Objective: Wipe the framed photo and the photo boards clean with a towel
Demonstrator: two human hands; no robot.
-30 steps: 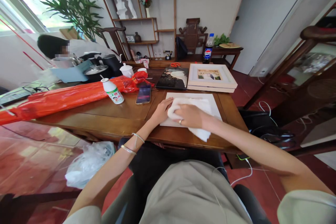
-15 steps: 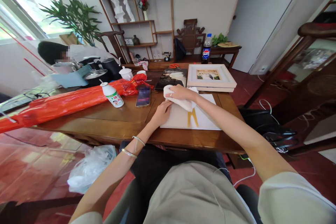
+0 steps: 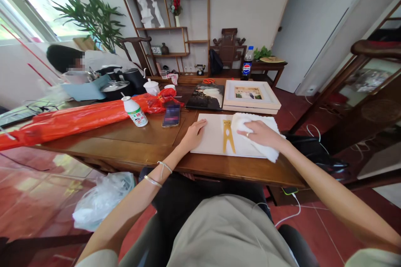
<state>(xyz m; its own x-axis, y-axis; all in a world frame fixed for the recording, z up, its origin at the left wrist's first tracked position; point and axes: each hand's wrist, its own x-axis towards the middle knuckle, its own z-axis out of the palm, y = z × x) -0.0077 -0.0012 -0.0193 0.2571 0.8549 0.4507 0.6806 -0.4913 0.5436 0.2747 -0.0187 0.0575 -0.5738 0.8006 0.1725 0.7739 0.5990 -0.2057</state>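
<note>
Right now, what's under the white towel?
The right part of the white panel; its left part shows, with a yellow long-legged figure. The white towel, under the right hand, hides whatever is on the covered stretch.

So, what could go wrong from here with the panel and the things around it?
The white panel might slide if the left hand, resting at its left edge, lets up while the right hand pushes the white cloth. The cloth overhangs the panel's near edge, so it could pick up dirt from the table. The white bottle stands near the phone; a knock might tip it that way.
</note>
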